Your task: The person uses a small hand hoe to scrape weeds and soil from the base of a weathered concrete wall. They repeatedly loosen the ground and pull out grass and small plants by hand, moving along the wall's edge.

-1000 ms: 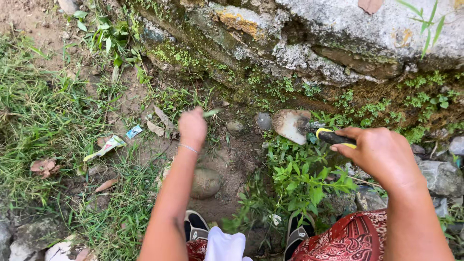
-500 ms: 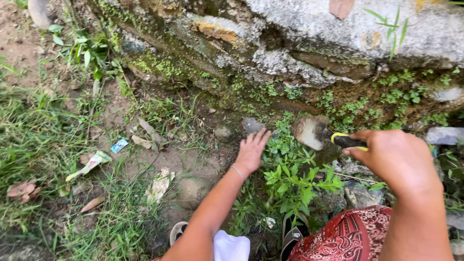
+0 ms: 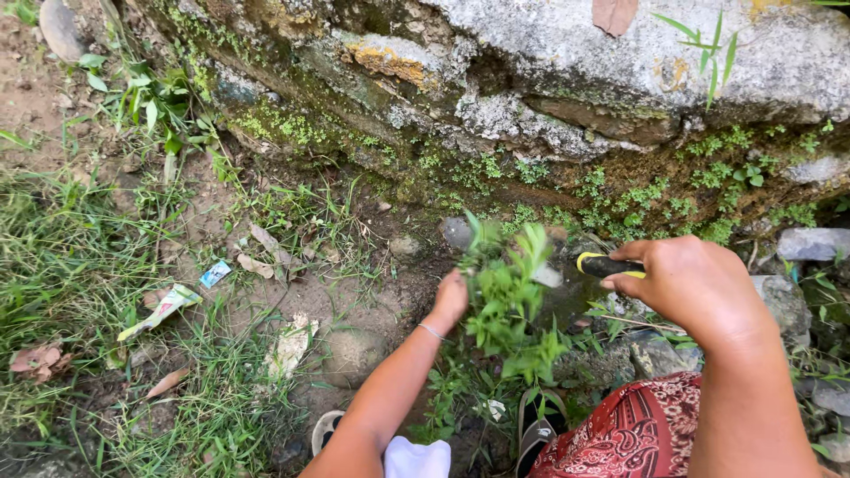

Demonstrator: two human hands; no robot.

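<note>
I am crouching at the mossy, weathered stone wall (image 3: 567, 80). My left hand (image 3: 450, 299), open half a second ago, is now clenching the uprooted leafy green weed clump (image 3: 506, 301), lifting it clear of the bare soil. My right hand (image 3: 699, 285) is gripping the yellow-and-black-handled trowel (image 3: 606, 264) beside it.

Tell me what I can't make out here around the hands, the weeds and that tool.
- Tool blade: head view, hidden behind the leafy weed bunch; only the black and yellow handle shows.
- Left hand: its fingers are buried in the weeds, so the grip is unclear.
- Right hand: the palm side is turned away.
- Sandals: cut by the bottom edge.
</note>
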